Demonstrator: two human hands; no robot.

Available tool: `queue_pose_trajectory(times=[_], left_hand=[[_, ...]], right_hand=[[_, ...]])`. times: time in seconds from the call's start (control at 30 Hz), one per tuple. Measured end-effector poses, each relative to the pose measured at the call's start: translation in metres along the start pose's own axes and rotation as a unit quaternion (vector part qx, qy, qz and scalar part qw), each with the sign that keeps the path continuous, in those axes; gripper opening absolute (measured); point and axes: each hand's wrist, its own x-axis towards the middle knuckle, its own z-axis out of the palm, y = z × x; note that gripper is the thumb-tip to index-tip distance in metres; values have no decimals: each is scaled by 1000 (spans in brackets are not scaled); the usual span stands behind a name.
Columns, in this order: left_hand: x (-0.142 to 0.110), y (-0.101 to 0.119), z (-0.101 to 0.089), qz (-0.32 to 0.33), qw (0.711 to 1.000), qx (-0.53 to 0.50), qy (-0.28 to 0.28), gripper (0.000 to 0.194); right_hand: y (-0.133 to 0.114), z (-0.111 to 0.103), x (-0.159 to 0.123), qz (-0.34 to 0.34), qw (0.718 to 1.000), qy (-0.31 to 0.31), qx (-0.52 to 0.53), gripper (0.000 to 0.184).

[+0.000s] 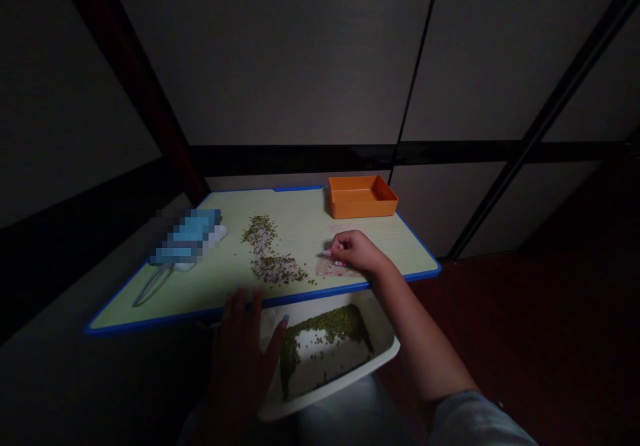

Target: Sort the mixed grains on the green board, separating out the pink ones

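Observation:
A small pale table with a blue rim (pixel 165 316) carries a scatter of green beans (pixel 273 254) mixed with pale grains. My right hand (pixel 355 251) rests on the table right of the scatter, fingers curled in a pinch over a small pinkish patch; what it holds is too small to name. Below the table's front edge a white tray (pixel 385 356) holds a band of green beans (pixel 325 326). My left hand (pixel 245 353) grips the tray's left side, thumb over the rim.
An orange box (pixel 363 197) stands at the table's far right corner. A blurred blue item (pixel 187 236) with a thin cable lies at the left. Dark wall panels and a reddish post stand behind; dark floor lies to the right.

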Motion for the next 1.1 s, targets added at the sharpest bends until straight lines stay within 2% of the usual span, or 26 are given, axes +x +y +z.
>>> queue_pose_trajectory(times=[0.17, 0.3, 0.57, 0.8, 0.93, 1.1], left_hand=[[0, 3, -1, -11, 1000, -8, 1, 70], [0, 3, -3, -11, 1000, -15, -4, 69], [2, 2, -2, -15, 1000, -13, -8, 70], [-1, -1, 1, 2, 1000, -10, 3, 68], [0, -1, 1, 5, 1000, -12, 14, 68], [1, 2, -1, -12, 1000, -12, 1, 69]], right_hand=[[2, -1, 0, 4, 999, -33, 3, 28], [4, -3, -1, 4, 999, -31, 5, 26], [2, -1, -1, -10, 994, -94, 56, 26], [-1, 0, -1, -9, 998, -50, 46, 30], [-2, 1, -1, -4, 999, -48, 16, 29], [-5, 5, -1, -7, 999, -49, 2, 26]])
